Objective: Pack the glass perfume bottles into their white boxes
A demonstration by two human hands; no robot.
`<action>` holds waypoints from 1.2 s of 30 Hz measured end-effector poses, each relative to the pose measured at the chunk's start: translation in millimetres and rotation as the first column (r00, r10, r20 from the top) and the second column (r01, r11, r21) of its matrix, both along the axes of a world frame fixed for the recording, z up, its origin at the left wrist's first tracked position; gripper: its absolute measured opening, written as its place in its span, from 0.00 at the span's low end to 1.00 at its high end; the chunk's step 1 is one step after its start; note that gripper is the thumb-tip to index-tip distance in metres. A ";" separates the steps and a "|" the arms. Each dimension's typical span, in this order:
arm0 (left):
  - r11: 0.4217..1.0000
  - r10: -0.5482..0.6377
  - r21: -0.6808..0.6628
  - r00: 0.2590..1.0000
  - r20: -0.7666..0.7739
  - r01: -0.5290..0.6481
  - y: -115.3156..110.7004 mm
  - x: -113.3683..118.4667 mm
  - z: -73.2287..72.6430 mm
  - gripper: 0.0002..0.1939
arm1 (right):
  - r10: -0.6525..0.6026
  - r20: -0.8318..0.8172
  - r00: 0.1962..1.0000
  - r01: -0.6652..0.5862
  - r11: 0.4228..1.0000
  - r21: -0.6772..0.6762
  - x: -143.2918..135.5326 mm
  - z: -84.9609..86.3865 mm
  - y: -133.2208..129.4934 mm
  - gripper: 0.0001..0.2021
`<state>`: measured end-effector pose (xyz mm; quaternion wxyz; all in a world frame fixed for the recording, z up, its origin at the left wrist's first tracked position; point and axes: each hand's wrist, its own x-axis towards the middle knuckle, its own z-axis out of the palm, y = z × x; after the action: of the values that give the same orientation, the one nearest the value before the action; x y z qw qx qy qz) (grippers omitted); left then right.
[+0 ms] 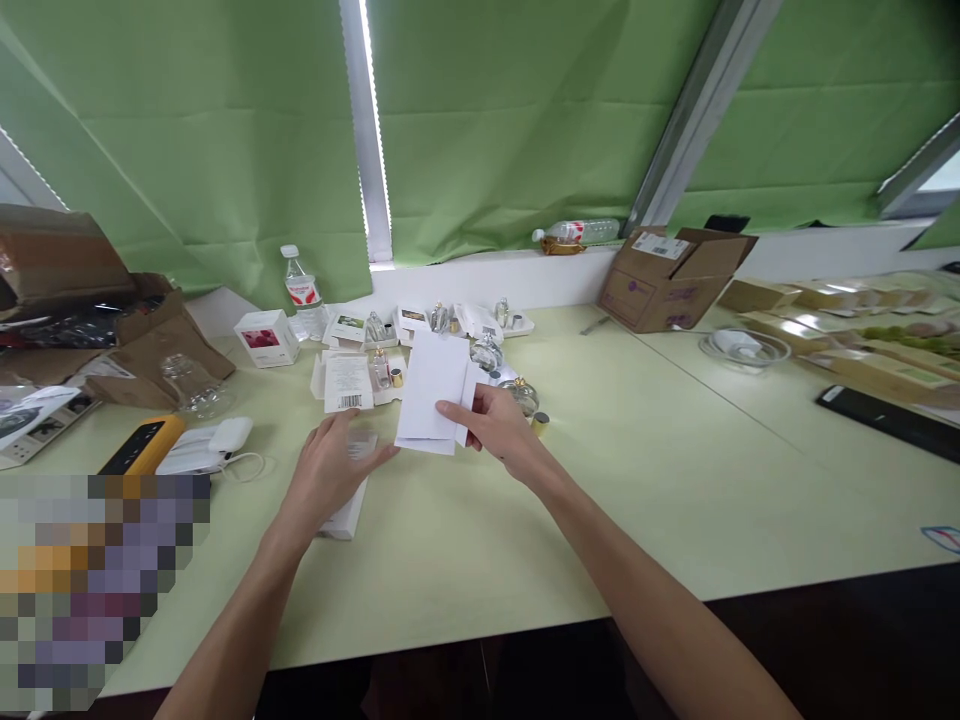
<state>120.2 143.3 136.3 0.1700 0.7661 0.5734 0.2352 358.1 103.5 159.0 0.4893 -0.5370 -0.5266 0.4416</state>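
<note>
A plain white piece of folded card [433, 390] is held up over the table by my right hand [495, 420], thumb on its face and fingers behind. Its lower edge shows more than one layer. My left hand [334, 465] is open, the thumb stretched toward the card's lower left corner; whether they touch I cannot tell. Partly under the left hand lies a narrow white box [346, 520]. Behind the card are an opened white carton with a barcode [349, 382], a small perfume bottle [381, 370] with a gold cap [397, 379], and a round glass bottle [521, 395].
More opened cartons with bottles stand along the wall. A white box with a red picture [266, 338] and a water bottle [301, 290] are at back left. Brown cardboard boxes [667, 280] stand right and left. A coiled cable [744, 347] and a black device [889, 420] lie right.
</note>
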 end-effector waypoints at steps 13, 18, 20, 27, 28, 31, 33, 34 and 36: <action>0.998 0.051 -0.036 0.985 -0.166 -0.058 -10.2 4.9 4.9 0.38 | -0.008 0.036 0.999 0.008 1.000 0.009 1.1 0.9 -1.6 0.16; 0.993 -0.110 0.035 0.987 -0.119 0.115 -10.8 9.5 -0.9 0.36 | -0.007 0.016 1.000 0.006 1.000 0.015 0.9 0.3 -1.3 0.17; 0.985 -0.151 0.065 0.982 -0.112 0.159 -11.7 11.1 -1.5 0.34 | -0.003 -0.011 1.000 0.004 1.000 0.011 1.2 0.5 -0.8 0.17; 0.938 -0.244 0.245 0.969 -0.044 0.247 -14.9 17.2 4.7 0.35 | 0.041 -0.194 0.980 -0.047 0.999 -0.026 3.4 2.6 -0.3 0.17; 0.926 -0.265 0.270 0.964 -0.029 0.263 -15.0 17.8 5.1 0.36 | 0.064 -0.214 0.975 -0.071 0.997 -0.025 3.6 3.7 -1.1 0.17; 0.891 -0.349 0.314 0.937 0.012 0.328 -15.7 19.1 5.8 0.39 | 0.177 -0.241 0.954 -0.190 0.981 -0.031 3.5 7.9 -4.7 0.17; 0.870 -0.400 0.325 0.916 0.020 0.372 -16.6 19.6 7.0 0.41 | 0.274 -0.216 0.937 -0.291 0.955 -0.050 2.8 10.1 -7.1 0.16; 0.859 -0.419 0.330 0.908 0.017 0.390 -17.1 19.9 7.9 0.42 | 0.316 -0.196 0.928 -0.333 0.941 -0.060 2.3 10.8 -8.0 0.15; 0.842 -0.441 0.351 0.898 0.011 0.409 -18.2 20.6 10.2 0.43 | 0.371 -0.159 0.915 -0.385 0.920 -0.072 1.6 11.1 -9.1 0.15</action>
<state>140.7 125.1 146.4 0.1090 0.8800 0.3316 0.3220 359.7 94.5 170.1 0.4030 -0.4163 -0.5610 0.5912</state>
